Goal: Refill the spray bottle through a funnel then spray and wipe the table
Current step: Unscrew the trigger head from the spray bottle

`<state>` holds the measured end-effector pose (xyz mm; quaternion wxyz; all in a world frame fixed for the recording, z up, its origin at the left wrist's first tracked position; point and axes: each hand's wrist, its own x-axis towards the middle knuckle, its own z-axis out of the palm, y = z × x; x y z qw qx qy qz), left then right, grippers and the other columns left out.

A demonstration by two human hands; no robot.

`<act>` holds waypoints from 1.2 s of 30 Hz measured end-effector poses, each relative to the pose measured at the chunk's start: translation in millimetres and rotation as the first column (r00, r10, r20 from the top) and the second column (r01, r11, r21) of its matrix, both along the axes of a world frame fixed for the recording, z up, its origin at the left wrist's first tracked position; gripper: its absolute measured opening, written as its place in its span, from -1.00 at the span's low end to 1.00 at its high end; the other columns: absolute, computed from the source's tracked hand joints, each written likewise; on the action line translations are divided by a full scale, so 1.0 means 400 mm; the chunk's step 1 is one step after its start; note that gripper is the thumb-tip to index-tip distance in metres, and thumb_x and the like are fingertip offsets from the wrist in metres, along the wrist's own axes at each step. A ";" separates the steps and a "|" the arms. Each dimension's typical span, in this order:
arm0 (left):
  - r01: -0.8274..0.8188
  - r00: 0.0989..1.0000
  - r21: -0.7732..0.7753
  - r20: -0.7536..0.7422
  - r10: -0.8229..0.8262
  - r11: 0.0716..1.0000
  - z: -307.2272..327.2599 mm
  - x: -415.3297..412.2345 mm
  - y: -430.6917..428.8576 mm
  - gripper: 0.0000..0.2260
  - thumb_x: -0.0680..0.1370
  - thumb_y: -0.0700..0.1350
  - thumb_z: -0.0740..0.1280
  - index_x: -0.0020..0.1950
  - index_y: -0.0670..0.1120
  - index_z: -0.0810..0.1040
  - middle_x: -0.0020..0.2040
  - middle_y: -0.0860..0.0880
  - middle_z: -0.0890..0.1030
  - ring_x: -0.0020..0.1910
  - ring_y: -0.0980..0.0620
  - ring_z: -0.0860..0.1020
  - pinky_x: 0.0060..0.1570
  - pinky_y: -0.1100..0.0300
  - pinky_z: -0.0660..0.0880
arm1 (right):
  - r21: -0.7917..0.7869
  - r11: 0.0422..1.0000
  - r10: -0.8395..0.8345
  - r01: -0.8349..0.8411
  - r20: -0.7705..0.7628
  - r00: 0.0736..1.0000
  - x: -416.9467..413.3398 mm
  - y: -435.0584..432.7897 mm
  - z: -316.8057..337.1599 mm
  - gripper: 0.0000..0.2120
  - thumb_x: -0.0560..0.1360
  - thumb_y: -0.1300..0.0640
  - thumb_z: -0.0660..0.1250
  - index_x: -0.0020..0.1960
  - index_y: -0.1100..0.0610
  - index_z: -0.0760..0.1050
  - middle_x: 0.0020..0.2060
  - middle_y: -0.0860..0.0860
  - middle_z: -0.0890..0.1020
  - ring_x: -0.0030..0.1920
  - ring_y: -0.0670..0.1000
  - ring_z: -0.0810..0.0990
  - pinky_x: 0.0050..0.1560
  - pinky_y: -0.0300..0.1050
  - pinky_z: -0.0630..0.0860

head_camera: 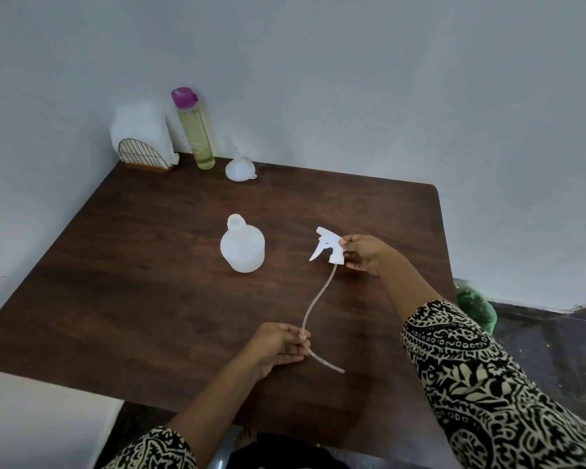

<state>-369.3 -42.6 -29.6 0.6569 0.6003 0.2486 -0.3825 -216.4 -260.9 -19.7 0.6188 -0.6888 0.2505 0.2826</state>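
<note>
A white translucent spray bottle (pixel 242 247) stands uncapped in the middle of the dark wooden table (pixel 149 299). My right hand (pixel 364 253) holds the white trigger spray head (pixel 329 248) to the right of the bottle. Its long clear dip tube (pixel 313 306) curves down toward me. My left hand (pixel 279 345) pinches the tube near its lower end. A white funnel (pixel 239 167) sits upside down at the table's far edge. Beside it stands a tall clear bottle (pixel 195 130) of yellowish liquid with a purple cap.
A wire holder with white paper napkins (pixel 142 140) stands in the far left corner against the wall. A green plastic bag (pixel 476 304) lies on the floor past the table's right edge. Walls close in behind and to the left.
</note>
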 end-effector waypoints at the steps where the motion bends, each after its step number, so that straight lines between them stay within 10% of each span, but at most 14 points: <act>1: 0.008 1.000 -0.002 -0.009 -0.008 1.000 0.000 0.001 0.003 -0.92 0.53 -0.31 0.34 -0.04 -0.22 0.62 -0.27 -0.08 0.69 -0.32 0.07 0.66 -0.20 0.19 0.61 | -0.042 0.998 0.038 -0.039 -0.011 0.999 0.001 -0.004 -0.003 -0.87 0.60 0.19 0.20 -0.08 0.06 0.49 -0.11 -0.03 0.56 -0.13 -0.09 0.49 -0.12 -0.15 0.40; 6: 0.046 0.999 0.038 -0.025 -0.045 0.998 -0.005 0.006 0.012 -0.92 0.54 -0.31 0.32 -0.03 -0.22 0.62 -0.25 -0.09 0.68 -0.30 0.06 0.67 -0.21 0.20 0.60 | -0.288 0.947 0.163 -0.145 0.037 0.986 0.008 -0.005 -0.023 -0.77 0.60 0.23 0.19 0.22 0.19 0.50 0.02 0.04 0.51 0.02 -0.02 0.45 -0.04 -0.10 0.37; 12: 0.027 0.999 0.154 0.019 -0.031 0.988 -0.018 0.000 -0.001 -0.91 0.51 -0.32 0.34 -0.04 -0.24 0.62 -0.25 -0.11 0.69 -0.31 0.05 0.67 -0.29 0.24 0.58 | -0.451 0.886 0.184 -0.105 0.134 0.974 0.018 0.003 -0.050 -0.81 0.53 0.22 0.29 0.09 0.23 0.59 0.03 0.21 0.60 -0.08 0.10 0.51 0.05 0.09 0.56; 20: -0.113 0.992 0.156 0.077 0.102 0.981 -0.032 -0.026 -0.012 -0.96 0.51 -0.28 0.37 -0.09 -0.20 0.62 -0.28 -0.08 0.69 -0.34 0.09 0.67 -0.30 0.28 0.57 | -0.469 0.881 0.199 -0.059 0.254 0.947 0.000 0.008 -0.043 -0.90 0.49 0.24 0.32 -0.16 0.09 0.55 -0.11 0.02 0.57 -0.10 0.02 0.50 -0.25 -0.20 0.44; 36: -0.152 0.985 0.164 0.101 0.137 0.975 -0.017 -0.026 0.003 -0.83 0.45 -0.11 0.48 0.01 -0.13 0.64 -0.08 -0.10 0.69 -0.19 0.02 0.67 -0.26 0.21 0.55 | -0.601 0.799 0.283 0.008 0.388 0.877 -0.039 0.041 -0.017 -0.71 0.48 0.10 0.34 0.16 0.18 0.51 0.15 0.13 0.55 0.16 0.10 0.51 0.01 -0.13 0.36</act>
